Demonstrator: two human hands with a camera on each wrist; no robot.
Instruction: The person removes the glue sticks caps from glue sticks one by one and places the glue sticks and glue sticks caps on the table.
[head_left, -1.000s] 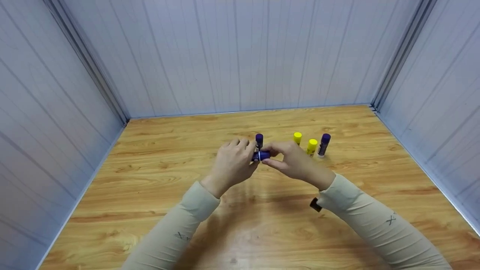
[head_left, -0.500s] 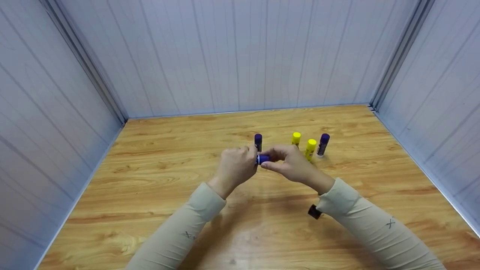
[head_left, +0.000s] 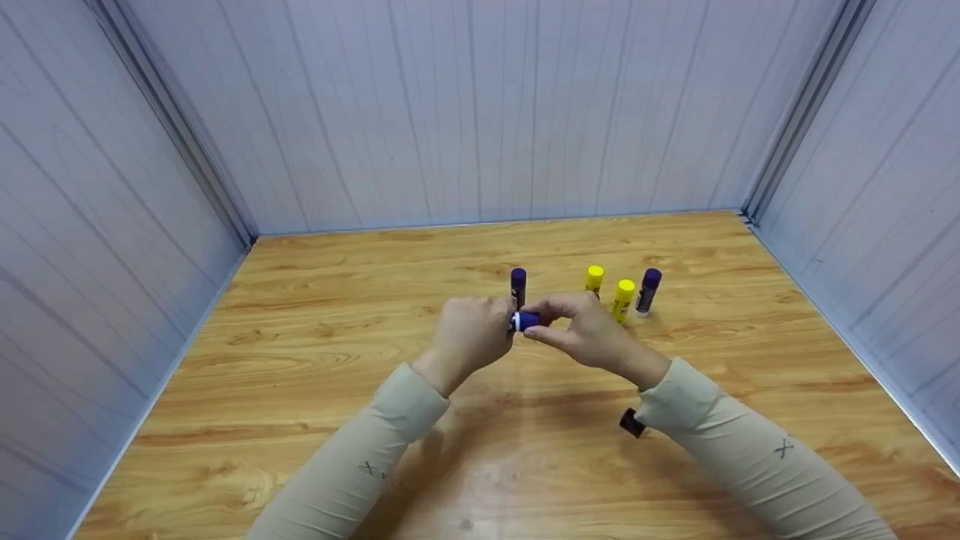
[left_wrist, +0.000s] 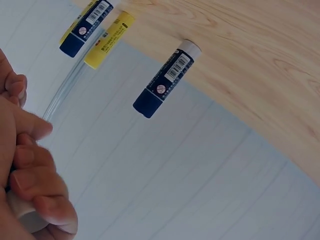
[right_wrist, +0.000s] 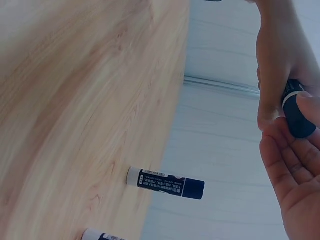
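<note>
Both hands meet over the wooden table on one dark blue glue stick [head_left: 528, 322], held roughly sideways. My left hand [head_left: 472, 334] is curled round its body and hides most of it; the white base [left_wrist: 31, 219] shows in the left wrist view. With thumb and fingers, my right hand [head_left: 589, 330] pinches the blue cap [right_wrist: 299, 120] at the other end. A white ring shows where cap and body meet. Just behind the hands, another dark blue glue stick [head_left: 518, 283] stands upright on the table.
To the right stand two yellow glue sticks [head_left: 623, 301] and a further dark blue glue stick [head_left: 649, 291]. A small black object [head_left: 632, 422] sits by the right cuff. Pale panel walls [head_left: 480, 112] enclose the wooden table [head_left: 315, 300] at the back and sides.
My left fingers have closed further round the glue stick's body, covering more of it. Both hands have shifted slightly towards the front. The standing glue sticks stay in place.
</note>
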